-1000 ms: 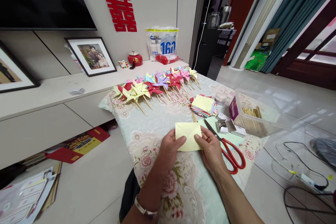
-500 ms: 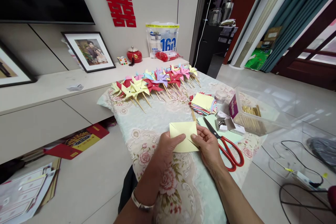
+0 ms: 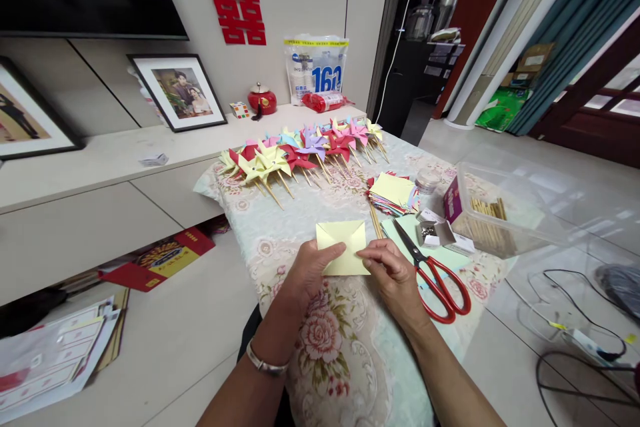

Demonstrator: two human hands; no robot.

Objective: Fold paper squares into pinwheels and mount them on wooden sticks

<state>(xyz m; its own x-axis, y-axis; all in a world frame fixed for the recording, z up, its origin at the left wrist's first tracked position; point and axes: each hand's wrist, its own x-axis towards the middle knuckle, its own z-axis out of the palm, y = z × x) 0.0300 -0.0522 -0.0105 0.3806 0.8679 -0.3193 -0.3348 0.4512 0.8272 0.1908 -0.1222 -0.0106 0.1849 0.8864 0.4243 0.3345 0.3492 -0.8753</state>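
Observation:
A pale yellow square of paper with diagonal lines running in from its corners is held above the flowered tablecloth. My left hand grips its left side, the thumb lying on top and the fingers underneath. At the paper's right side, my right hand has thumb and forefinger pinched on it near a diagonal line; the exact bit between the tips is hard to see. Red-handled scissors lie right of my right hand, partly on light green paper sheets. Thin wooden sticks lie just beyond the paper.
Finished paper pinwheels on sticks lie along the table's far side. A stack of coloured paper squares, a small open box of metal fasteners, a round clear container and a plastic tub of sticks stand at the right.
My right thumb and fingers have shifted from gripping the paper's right edge to a pinch over its face. The paper sits slightly further left in view, and the camera has turned a little.

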